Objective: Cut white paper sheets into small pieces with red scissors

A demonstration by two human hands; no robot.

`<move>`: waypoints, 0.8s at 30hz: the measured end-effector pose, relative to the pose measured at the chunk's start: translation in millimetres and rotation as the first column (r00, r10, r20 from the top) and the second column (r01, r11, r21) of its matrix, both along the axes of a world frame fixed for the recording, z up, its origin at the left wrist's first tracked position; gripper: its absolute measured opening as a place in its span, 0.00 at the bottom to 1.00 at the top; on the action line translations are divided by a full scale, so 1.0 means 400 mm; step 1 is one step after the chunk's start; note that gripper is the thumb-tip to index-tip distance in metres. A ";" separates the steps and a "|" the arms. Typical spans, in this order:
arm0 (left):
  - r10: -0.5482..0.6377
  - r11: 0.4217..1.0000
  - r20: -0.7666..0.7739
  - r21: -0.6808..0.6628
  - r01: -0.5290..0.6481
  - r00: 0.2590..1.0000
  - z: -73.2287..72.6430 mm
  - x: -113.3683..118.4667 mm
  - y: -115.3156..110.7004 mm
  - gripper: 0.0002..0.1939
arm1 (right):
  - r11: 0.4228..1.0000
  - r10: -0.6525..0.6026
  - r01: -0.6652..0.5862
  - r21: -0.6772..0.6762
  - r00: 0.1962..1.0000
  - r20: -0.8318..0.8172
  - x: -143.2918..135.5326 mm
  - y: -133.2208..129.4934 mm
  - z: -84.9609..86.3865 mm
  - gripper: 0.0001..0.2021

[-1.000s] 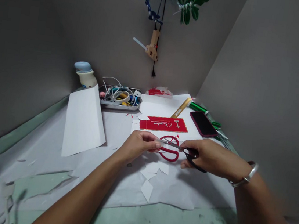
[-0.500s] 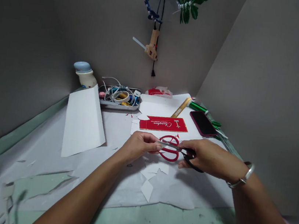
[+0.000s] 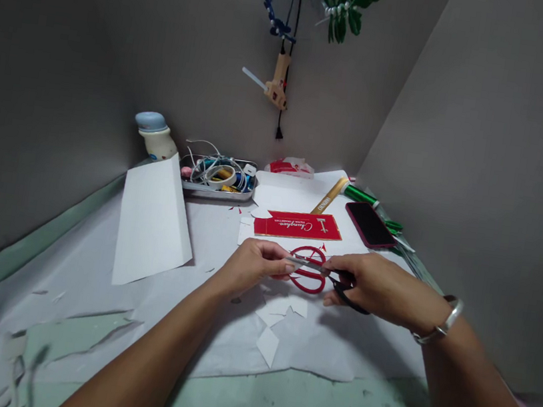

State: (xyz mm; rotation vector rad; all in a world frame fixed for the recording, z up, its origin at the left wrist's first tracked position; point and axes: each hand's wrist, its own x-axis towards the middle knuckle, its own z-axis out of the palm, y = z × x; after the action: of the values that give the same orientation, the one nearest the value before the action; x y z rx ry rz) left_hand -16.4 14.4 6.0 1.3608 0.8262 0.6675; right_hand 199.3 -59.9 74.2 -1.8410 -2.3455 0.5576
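Observation:
My left hand pinches a small piece of white paper, mostly hidden by the fingers, at the tips of the black-handled scissors. My right hand is closed round those scissors, whose blades point left to my left fingertips. Beneath the blades lies a second pair of scissors with red handles. Just behind is a flat red card with white lettering. Cut white paper pieces lie on the white sheet in front of my hands.
A folded white card and a blue-capped bottle stand left. Behind are a metal tray of threads, a gold ribbon and a phone. A glue gun hangs on the wall.

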 end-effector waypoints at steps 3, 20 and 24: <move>0.001 1.000 0.008 -0.017 -0.001 1.000 0.002 0.000 0.000 0.08 | 1.000 -0.008 0.008 0.021 1.000 0.010 -0.002 0.000 0.001 0.09; 0.011 1.000 0.032 -0.013 -0.010 0.999 -0.003 -0.003 0.000 0.09 | 0.999 -0.014 0.013 0.036 0.999 0.038 -0.002 -0.002 0.009 0.08; -0.007 1.000 0.032 0.006 0.006 0.999 -0.006 -0.004 0.001 0.08 | 0.999 0.007 -0.008 0.037 0.999 0.038 0.002 0.000 0.009 0.08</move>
State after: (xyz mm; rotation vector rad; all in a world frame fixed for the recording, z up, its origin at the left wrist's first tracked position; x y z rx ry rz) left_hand -18.1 14.9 3.7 1.3539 0.7942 0.6856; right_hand 200.2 -60.0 77.7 -1.8439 -2.3709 0.4803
